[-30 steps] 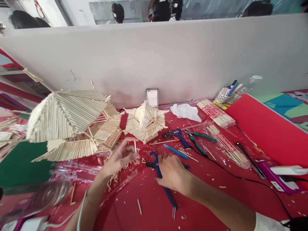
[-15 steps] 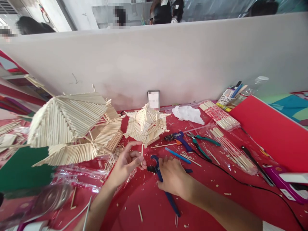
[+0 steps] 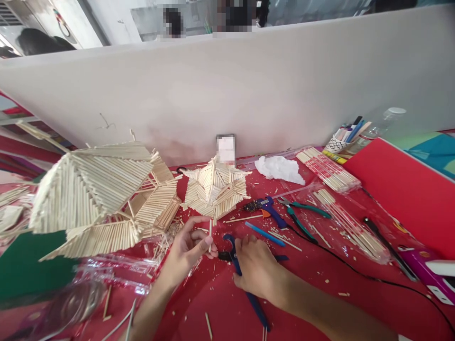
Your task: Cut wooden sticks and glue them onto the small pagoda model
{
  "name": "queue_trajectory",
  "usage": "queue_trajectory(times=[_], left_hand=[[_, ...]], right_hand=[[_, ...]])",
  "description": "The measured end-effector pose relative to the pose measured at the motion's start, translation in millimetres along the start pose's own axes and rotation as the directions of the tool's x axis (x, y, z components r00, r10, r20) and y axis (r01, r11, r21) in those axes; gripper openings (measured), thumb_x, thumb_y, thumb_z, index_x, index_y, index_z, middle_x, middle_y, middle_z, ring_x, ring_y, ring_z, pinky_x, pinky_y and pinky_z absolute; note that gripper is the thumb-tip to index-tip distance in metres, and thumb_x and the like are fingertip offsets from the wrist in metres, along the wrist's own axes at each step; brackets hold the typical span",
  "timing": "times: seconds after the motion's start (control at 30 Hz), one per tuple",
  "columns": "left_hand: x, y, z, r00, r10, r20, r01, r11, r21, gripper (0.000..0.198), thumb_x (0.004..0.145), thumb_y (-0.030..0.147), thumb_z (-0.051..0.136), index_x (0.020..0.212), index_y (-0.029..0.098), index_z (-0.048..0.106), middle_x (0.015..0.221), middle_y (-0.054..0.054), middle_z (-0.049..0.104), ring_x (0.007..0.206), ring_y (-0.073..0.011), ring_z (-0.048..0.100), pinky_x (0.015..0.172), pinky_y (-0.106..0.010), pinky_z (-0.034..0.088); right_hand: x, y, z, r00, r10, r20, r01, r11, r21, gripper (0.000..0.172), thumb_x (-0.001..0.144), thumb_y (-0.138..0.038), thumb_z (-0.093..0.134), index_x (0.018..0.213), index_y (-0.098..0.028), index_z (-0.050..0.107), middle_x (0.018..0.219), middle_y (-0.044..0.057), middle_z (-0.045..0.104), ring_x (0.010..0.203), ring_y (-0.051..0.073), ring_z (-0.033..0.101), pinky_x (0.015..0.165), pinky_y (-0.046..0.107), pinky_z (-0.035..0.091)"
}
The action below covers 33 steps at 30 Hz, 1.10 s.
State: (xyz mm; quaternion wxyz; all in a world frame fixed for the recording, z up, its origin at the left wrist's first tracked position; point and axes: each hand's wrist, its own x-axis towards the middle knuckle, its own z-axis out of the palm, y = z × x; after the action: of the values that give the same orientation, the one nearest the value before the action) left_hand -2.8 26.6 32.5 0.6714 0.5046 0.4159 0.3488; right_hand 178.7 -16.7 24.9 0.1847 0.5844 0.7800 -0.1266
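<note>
My left hand (image 3: 192,246) pinches a short wooden stick (image 3: 211,229) upright between thumb and fingers. My right hand (image 3: 258,265) is curled over a blue-handled cutter (image 3: 258,310) lying on the red tabletop; its fingertips are partly hidden. Just beyond both hands stands a small star-shaped model (image 3: 216,189) built of wooden sticks. Left of it is a larger stick-built roof model (image 3: 95,180) with a wide sloping top.
On the right lie a blue glue gun (image 3: 272,208), green-handled pliers (image 3: 302,213), a blue pen (image 3: 265,233) and packs of chopsticks (image 3: 329,170). A green board (image 3: 35,265) is at the left. A white partition (image 3: 227,90) stands behind. Stick scraps litter the table.
The view has shifted slightly. The stick in my left hand sits a little differently between the fingers. My right hand stays over the cutter.
</note>
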Motion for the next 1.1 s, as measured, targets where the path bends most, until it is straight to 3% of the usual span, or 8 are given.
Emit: queue_trajectory(times=[0.3,0.53,0.8,1.0,1.1], left_hand=[[0.4,-0.1,0.6,1.000,0.008,0.008,-0.008,1.000,0.007,0.050,0.088,0.047,0.077,0.123,0.019,0.053,0.068,0.002,0.070,0.062,-0.0164,0.069,0.064,-0.028,0.056],[0.8,-6.5,-2.2,1.000,0.020,-0.003,-0.020,1.000,0.015,0.047,0.089,0.045,0.077,0.122,0.021,0.053,0.068,0.004,0.066,0.061,-0.0143,0.066,0.063,-0.026,0.054],[-0.1,-7.4,-6.9,0.991,0.120,-0.058,-0.118,0.992,0.035,0.039,0.092,0.041,0.073,0.119,0.023,0.051,0.071,0.004,0.062,0.066,-0.0140,0.063,0.065,-0.025,0.048],[3.7,-13.8,-10.5,0.979,0.170,-0.113,-0.178,0.982,-0.066,0.031,0.091,0.036,0.077,0.104,0.023,0.052,0.079,0.001,0.068,0.071,-0.0145,0.067,0.071,-0.026,0.052],[5.2,-16.9,-12.2,0.952,0.246,-0.182,-0.261,0.963,-0.063,0.030,0.088,0.033,0.080,0.096,0.022,0.054,0.085,0.001,0.068,0.073,-0.0135,0.067,0.068,-0.024,0.052]], right_hand=[[-0.3,-0.4,-2.1,1.000,0.000,0.000,0.000,1.000,-0.017,0.049,0.085,-0.042,0.073,0.115,-0.003,0.067,0.102,0.025,0.071,0.097,0.039,0.070,0.073,0.042,0.057],[-1.3,0.6,-7.7,0.999,0.000,0.038,0.000,1.000,-0.006,0.051,0.088,-0.042,0.071,0.119,-0.003,0.066,0.106,0.028,0.072,0.098,0.038,0.071,0.071,0.040,0.057],[-0.2,1.2,-3.3,1.000,-0.006,0.023,0.006,1.000,-0.015,0.056,0.087,-0.043,0.071,0.124,-0.001,0.065,0.106,0.029,0.072,0.099,0.039,0.071,0.070,0.041,0.057],[0.8,0.7,-2.7,1.000,0.006,0.015,-0.006,1.000,-0.024,0.052,0.087,-0.044,0.071,0.119,-0.003,0.066,0.106,0.028,0.072,0.099,0.037,0.070,0.072,0.039,0.056],[1.4,0.4,-1.9,1.000,0.009,0.007,-0.009,1.000,-0.030,0.053,0.086,-0.046,0.072,0.117,-0.003,0.066,0.104,0.027,0.072,0.097,0.037,0.071,0.071,0.040,0.056]])
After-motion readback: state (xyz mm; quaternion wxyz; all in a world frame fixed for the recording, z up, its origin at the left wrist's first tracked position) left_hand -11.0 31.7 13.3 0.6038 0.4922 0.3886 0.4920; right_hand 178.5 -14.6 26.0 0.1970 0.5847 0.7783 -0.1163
